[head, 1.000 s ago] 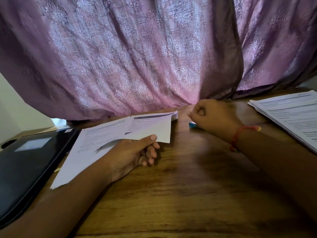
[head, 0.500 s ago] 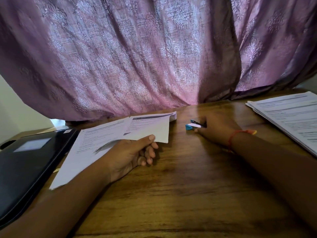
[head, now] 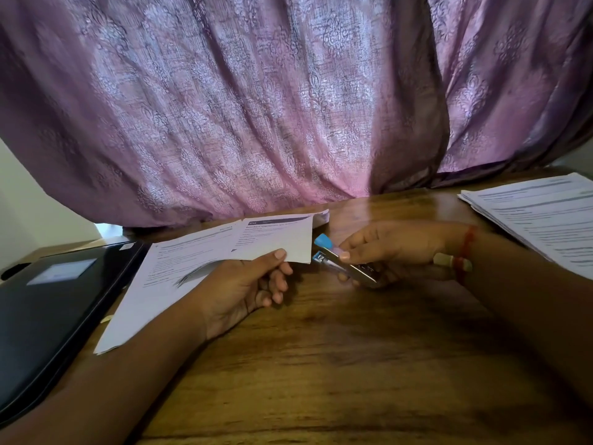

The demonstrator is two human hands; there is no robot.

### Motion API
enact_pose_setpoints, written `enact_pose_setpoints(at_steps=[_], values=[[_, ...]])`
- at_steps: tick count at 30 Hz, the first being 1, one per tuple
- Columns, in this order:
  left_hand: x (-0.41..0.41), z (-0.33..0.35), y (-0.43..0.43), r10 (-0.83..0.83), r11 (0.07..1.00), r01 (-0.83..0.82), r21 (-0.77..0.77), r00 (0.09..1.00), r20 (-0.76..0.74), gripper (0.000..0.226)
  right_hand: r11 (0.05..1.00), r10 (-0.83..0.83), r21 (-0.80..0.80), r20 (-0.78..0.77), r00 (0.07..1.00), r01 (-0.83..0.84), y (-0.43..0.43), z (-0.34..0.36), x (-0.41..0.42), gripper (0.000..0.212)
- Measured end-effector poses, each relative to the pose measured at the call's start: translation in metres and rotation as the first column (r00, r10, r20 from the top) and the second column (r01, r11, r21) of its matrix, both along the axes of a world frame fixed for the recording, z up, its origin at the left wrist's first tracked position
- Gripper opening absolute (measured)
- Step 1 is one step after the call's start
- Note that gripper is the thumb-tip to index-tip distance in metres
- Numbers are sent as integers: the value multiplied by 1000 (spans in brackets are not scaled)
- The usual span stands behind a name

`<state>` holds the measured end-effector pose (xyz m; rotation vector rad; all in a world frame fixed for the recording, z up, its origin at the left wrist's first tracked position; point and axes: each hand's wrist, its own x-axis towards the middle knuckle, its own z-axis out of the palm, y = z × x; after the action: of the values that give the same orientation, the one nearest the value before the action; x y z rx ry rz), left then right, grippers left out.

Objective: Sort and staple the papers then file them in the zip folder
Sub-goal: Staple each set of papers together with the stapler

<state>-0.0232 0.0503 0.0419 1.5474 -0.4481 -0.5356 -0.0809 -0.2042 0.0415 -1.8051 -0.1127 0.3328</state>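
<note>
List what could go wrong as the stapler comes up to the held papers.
1. The left hand pinches the papers by thumb near one corner only; the sheets may slip out of line before the staple goes in.
2. The right hand holds the stapler close to the left thumb; it could get nipped.
3. The stapler's mouth sits at the corner's very edge; a staple there might miss some sheets.

Scene dim overall. Daylight enters through the mauve curtain (head: 256,107), strongest near its lower hem at 12 o'clock. Faint sheen on the wooden table (head: 353,364); soft shadows fall toward 6 o'clock. Wide-angle bowing evident at 3 and 9 o'clock edges. Printed text soft, unreadable; forearms at the bottom corners blurred.
</note>
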Motion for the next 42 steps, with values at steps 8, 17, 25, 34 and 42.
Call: enact_pose_setpoints(at_steps=[8,17,25,34,42], values=[[-1,2,0,8,1000,-8,24,1000,-23,27,995,50,84,-20,999,-48,9,-4,1,67],[0,3,0,11,999,-10,42,999,-34,27,988,46,147,-2,999,-45,14,-4,0,30],[-1,2,0,8,999,-7,37,1000,-28,26,981,42,189,-35,999,-35,14,0,-2,42],[-1,0,0,-2,998,2,59,1000,-9,27,960,2,280,-89,996,23,29,1,-5,35],[0,-2,-1,3,998,-4,67,1000,1,29,964,-46,257,-88,995,67,43,-4,1,37]])
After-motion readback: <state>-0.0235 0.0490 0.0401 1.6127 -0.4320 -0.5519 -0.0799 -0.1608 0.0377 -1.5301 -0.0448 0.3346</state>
